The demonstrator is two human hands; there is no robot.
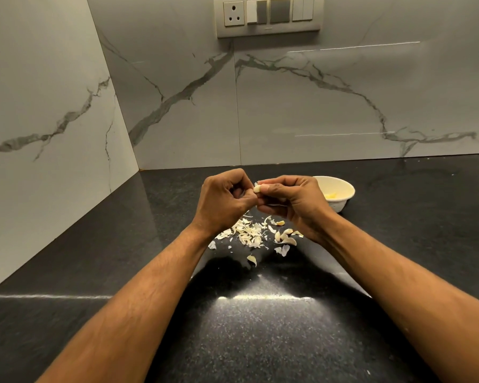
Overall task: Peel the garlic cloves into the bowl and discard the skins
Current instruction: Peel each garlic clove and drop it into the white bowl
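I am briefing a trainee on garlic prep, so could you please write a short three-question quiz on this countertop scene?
1. True or false: the white bowl stands to the right of both hands, with something pale yellow inside it.
2. What do the left hand and right hand pinch between them?
A. a knife
B. a garlic clove
C. a spoon
3. Fill in: the loose skins lie on the black ____, below the hands.

Key: 1 true; 2 B; 3 countertop.
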